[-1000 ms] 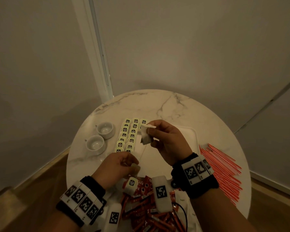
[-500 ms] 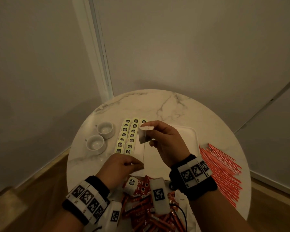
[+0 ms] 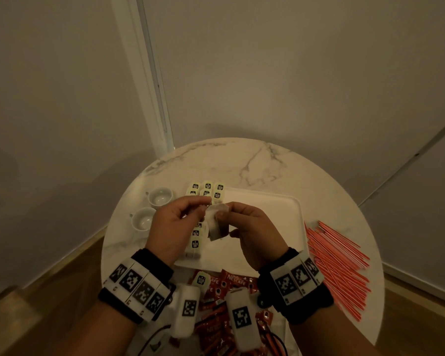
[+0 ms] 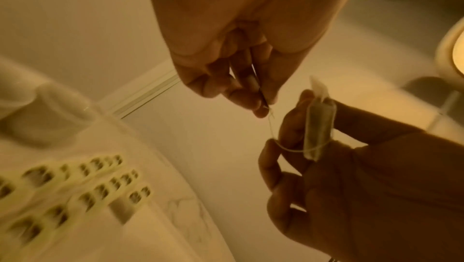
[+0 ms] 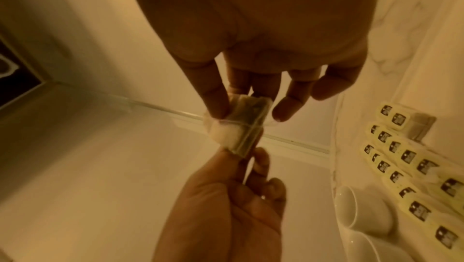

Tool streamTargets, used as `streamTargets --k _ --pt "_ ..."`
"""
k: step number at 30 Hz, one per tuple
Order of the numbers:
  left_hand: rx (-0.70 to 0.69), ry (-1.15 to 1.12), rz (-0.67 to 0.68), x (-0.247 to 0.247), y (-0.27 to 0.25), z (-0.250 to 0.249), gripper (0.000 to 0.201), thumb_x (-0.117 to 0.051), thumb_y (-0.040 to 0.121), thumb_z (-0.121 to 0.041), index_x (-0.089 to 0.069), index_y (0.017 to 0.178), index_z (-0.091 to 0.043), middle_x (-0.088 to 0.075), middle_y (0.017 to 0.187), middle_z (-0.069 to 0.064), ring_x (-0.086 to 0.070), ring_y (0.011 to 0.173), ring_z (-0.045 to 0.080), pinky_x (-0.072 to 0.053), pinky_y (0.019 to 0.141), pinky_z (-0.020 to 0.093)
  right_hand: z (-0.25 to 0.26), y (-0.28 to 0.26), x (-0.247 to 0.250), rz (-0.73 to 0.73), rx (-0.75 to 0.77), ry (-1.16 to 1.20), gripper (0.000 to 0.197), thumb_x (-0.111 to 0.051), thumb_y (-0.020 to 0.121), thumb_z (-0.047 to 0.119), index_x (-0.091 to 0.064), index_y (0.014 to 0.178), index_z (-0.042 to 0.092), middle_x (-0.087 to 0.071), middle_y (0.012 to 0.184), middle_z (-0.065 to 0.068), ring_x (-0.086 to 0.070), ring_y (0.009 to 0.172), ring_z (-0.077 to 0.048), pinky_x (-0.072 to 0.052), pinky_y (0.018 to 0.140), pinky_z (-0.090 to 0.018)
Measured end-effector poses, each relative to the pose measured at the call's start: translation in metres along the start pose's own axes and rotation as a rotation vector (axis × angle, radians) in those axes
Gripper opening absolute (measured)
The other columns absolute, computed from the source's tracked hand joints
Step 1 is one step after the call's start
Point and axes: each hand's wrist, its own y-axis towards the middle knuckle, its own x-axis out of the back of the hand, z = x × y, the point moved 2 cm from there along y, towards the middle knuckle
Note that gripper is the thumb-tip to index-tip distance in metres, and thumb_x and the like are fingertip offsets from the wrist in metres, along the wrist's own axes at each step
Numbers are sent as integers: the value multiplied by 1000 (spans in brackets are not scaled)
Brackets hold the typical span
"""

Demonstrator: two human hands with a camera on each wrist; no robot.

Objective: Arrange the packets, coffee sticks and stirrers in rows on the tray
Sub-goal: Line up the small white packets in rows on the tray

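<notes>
White tea bag (image 3: 217, 224) pinched in my right hand (image 3: 252, 233); left hand (image 3: 176, 227) pinches its string. Packets (image 3: 206, 187) rowed at tray's (image 3: 280, 201) 9 o'clock; coffee sticks (image 3: 231, 281) at 6, stirrers (image 3: 337, 258) at 3, unplaced.

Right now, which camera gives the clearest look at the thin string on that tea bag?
The left wrist view: the string runs from the left hand's pinch and loops round the tea bag held by the right hand. The right wrist view shows only a faint line across the bag. In the head view, I cannot make it out.
</notes>
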Motion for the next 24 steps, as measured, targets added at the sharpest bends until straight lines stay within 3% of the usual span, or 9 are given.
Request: streamTargets --k 2,4,7,12,15,18,21,24 --pt "-61 11 3 0 3 -4 35 -62 87 3 -66 115 -18 -67 72 -5 -64 70 14 -54 72 24 1 -1 1 9 8 -5 9 -58 87 6 -60 85 -2 -59 77 -5 -55 59 -6 -42 58 -17" --pt "-90 6 3 -1 5 -9 40 -61 86 6 -61 119 -16 -65 67 -8 -60 63 5 -49 66 15 1 -1 3 12 7 -27 16 -52 90 -3 -56 75 -1 -58 66 1 -52 51 -3 -41 49 -11" --pt "-121 5 14 -2 5 -18 23 -64 85 4 -69 97 -15 -73 77 -6 -64 67 4 -47 60 13 -1 1 6 -8 -17 -54 23 -53 90 -4 -55 68 1 -59 56 12 -54 53 2 -40 48 -9" --pt "-172 41 26 -1 5 -23 24 -67 83 3 -71 85 -21 -74 84 -3 -70 83 17 -56 76 25 -3 2 7 -27 -50 -65 22 -53 89 -4 -55 68 3 -57 58 6 -53 50 6 -39 47 -7" --pt "-199 66 52 1 4 -26 21 -68 82 3 -73 85 -17 -74 86 -2 -70 87 15 -56 82 28 -3 1 6 -34 -77 -76 19 -53 90 -2 -56 72 2 -59 63 5 -54 55 2 -40 47 -8" --pt "-297 150 85 6 2 -26 13 -71 82 -3 -75 88 -15 -74 90 -3 -70 92 16 -56 84 34 -4 1 6 -56 -86 -74 22 -51 92 5 -60 72 4 -60 71 1 -54 70 -13 -45 59 -16" --pt "-447 240 132 10 1 -25 10 -68 82 -14 -75 89 -13 -72 96 -5 -68 96 13 -55 85 31 -3 1 5 -79 -110 -75 35 -51 93 12 -68 64 22 -65 69 10 -54 79 -20 -41 75 -36" --pt "-552 358 177 14 1 -27 18 -65 78 2 -74 88 -10 -70 100 -4 -66 99 8 -52 87 25 -1 1 5 -97 -147 -64 18 -56 88 19 -70 76 16 -68 78 6 -54 85 -21 -45 81 -47"
